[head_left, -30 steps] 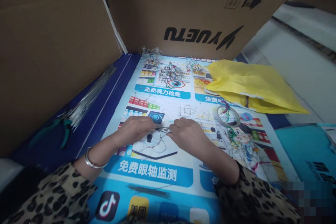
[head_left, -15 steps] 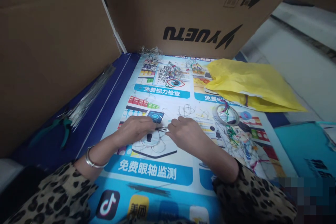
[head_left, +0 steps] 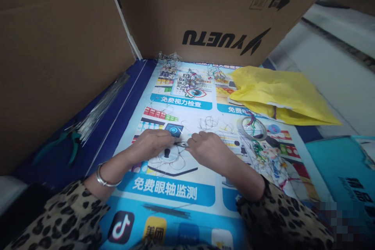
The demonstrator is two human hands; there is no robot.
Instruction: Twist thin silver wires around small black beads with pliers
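Note:
My left hand (head_left: pixel 155 142) is closed, its fingertips pinching thin silvery wire (head_left: pixel 182 144) at one side. Facing it, my right hand (head_left: pixel 206 149) has its fingers curled around the other end of the same wire. A narrow open loop shows in the short gap between the two hands. Fine loose wire (head_left: pixel 172 162) curls on the printed sheet beneath them. More thin loops (head_left: pixel 208 122) lie just beyond my right hand. Most of what sits inside the fingers is hidden.
Green-handled pliers (head_left: pixel 73 140) and a bundle of straight wires (head_left: pixel 101 107) lie at the left. Tangled wire pieces (head_left: pixel 190 80) are at the back, before a cardboard box (head_left: pixel 164 15). A tape roll (head_left: pixel 240 128) and yellow bag (head_left: pixel 281 90) are at the right.
Almost nothing differs. Both hands stay in the same place, still holding the wire between them.

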